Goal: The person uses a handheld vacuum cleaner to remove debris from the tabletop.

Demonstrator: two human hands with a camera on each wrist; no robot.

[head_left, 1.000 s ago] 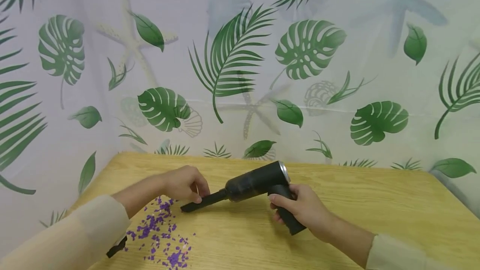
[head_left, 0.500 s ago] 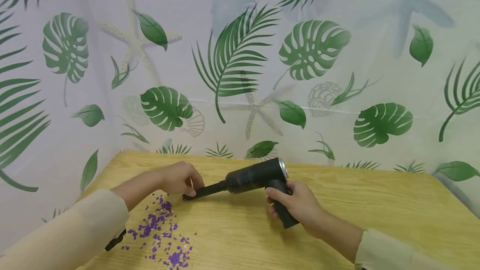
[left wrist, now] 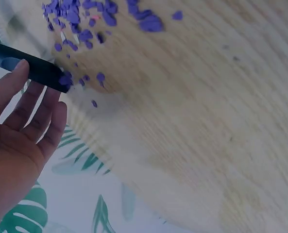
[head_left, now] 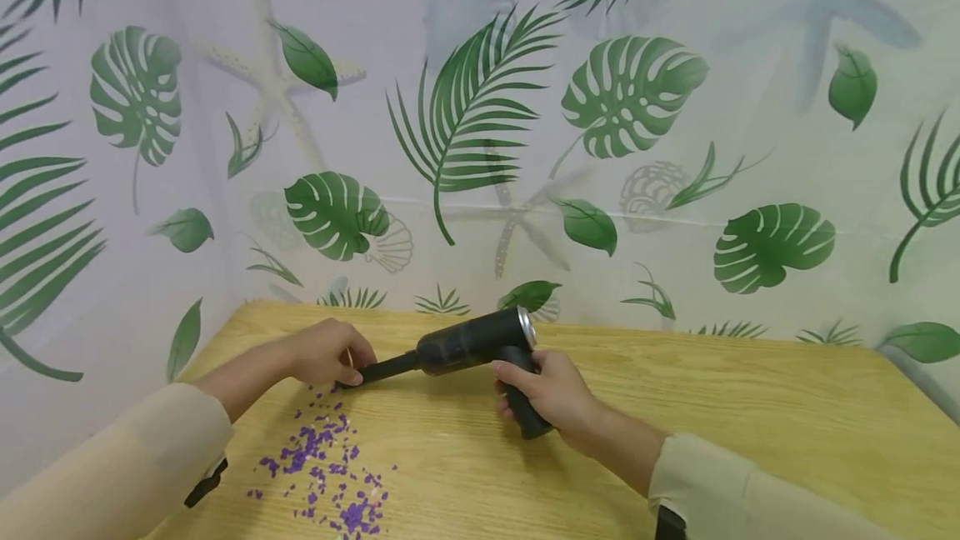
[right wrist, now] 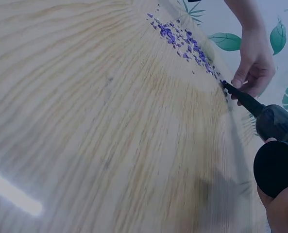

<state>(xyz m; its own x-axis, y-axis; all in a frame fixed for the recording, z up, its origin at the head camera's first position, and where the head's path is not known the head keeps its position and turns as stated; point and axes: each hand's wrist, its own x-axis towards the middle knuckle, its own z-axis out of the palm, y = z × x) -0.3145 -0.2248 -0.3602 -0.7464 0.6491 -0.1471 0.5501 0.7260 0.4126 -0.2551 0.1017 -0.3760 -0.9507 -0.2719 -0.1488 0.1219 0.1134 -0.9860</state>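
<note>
A black handheld vacuum cleaner [head_left: 468,345] is held above the wooden table, its barrel tilted down to the left. My right hand [head_left: 555,394] grips its handle. With thumb and fingers, my left hand [head_left: 326,354] pinches the narrow nozzle [left wrist: 37,70] close to its tip. Purple scraps [head_left: 311,448] lie scattered on the table below and in front of the nozzle. In the left wrist view a few purple bits [left wrist: 65,79] show right at the nozzle's mouth; I cannot tell whether they cling to it.
The wood-grain table [head_left: 675,407] stretches to the right and meets a white leaf-print backdrop [head_left: 487,107] at the back. A bright streak of reflected light [right wrist: 15,191] lies on the tabletop in the right wrist view.
Both hands have carried the vacuum cleaner left, bringing its nozzle to the far end of the purple scraps. My left hand's grip has shifted closer to the nozzle tip.
</note>
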